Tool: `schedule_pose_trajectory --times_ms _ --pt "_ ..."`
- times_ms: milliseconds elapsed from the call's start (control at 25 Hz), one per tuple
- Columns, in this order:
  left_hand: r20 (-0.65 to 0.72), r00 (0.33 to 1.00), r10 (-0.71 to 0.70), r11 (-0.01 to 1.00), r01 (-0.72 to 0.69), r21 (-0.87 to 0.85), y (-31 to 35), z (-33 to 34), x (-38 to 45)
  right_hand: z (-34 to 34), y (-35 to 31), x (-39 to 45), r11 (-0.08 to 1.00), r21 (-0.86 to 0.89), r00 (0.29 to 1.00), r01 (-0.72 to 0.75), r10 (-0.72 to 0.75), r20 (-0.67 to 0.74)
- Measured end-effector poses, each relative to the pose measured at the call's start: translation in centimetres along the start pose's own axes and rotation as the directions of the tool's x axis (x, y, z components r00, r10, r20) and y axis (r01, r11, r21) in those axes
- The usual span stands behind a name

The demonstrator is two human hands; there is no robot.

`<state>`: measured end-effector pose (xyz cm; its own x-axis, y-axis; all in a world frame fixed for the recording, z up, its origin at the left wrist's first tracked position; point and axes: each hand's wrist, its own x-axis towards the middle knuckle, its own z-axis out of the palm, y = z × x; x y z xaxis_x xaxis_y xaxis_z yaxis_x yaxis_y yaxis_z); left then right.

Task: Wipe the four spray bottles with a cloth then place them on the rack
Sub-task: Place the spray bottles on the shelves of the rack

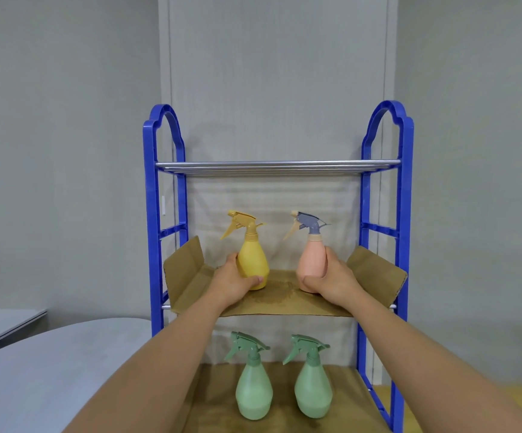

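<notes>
On middle shelf: left hand [233,281] grips yellow bottle [252,260] | right hand [331,281] grips pink bottle [311,264]

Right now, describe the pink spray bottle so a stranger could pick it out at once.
Find the blue rack against the grey wall and look at its middle shelf, lined with brown cardboard. Two bottles stand there; the pink spray bottle is the right one, gripped by the right hand. It alone has a grey-blue spray head.
</notes>
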<state>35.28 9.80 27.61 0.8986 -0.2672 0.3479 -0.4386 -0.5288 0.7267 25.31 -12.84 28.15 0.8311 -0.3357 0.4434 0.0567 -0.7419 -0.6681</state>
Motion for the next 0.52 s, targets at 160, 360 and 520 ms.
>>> schedule_pose_trajectory --times_ms 160,360,520 --pt "0.041 0.999 -0.021 1.0 0.021 0.005 0.06 -0.06 0.48 -0.53 -0.11 0.29 1.0 -0.026 0.999 -0.005 0.006 0.036" --pt "0.046 0.999 -0.027 0.999 0.025 0.032 0.16 0.0 0.7 -0.49 -0.34 0.55 0.999 -0.047 0.999 0.014 -0.012 0.039" --pt "0.053 0.998 -0.018 0.999 0.015 0.044 0.19 -0.02 0.76 -0.65 -0.47 0.45 0.998 -0.06 0.998 0.023 -0.02 0.054"
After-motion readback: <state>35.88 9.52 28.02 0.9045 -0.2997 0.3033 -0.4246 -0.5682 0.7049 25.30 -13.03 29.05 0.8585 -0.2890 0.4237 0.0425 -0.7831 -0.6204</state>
